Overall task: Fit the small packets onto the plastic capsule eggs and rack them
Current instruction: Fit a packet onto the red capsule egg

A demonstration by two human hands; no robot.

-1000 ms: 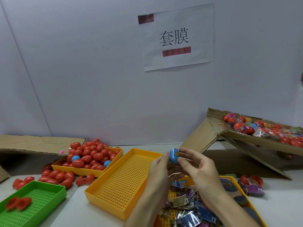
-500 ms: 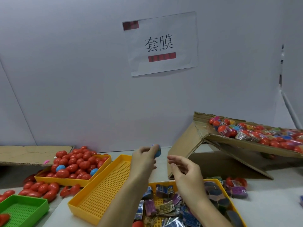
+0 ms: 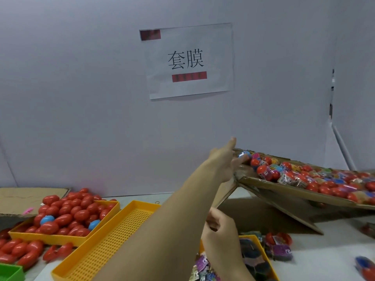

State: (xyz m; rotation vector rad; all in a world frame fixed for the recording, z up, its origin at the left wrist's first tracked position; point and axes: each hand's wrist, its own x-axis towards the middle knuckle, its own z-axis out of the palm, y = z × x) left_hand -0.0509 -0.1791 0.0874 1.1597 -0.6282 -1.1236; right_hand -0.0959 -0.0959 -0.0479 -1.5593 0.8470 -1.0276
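I see my left hand (image 3: 225, 159) stretched far forward to the top corner of a tilted cardboard rack (image 3: 284, 191) on the right. Its fingers are extended, and the fingertips touch a blue egg wearing a packet (image 3: 244, 154) that sits at the rack's upper left edge; I cannot tell whether the egg is pinched or merely touched. The rack carries many wrapped eggs (image 3: 324, 179), mostly red, too many and too crowded to count.

My right hand (image 3: 220, 230) hangs low near the middle, fingers loosely curled and holding nothing, just above a yellow tray of loose packets (image 3: 255, 258).

There are three yellow trays in all. The left one (image 3: 60, 239) is heaped with red eggs (image 3: 67, 216), with two blue eggs (image 3: 47, 219) among them. The middle one (image 3: 113, 242) shows only its perforated floor. More red eggs (image 3: 22, 252) lie loose on the surface (image 3: 324, 256) beside a green tray (image 3: 10, 272) at the bottom left corner.

One paper sign (image 3: 189, 60) with two printed characters hangs on the wall behind.
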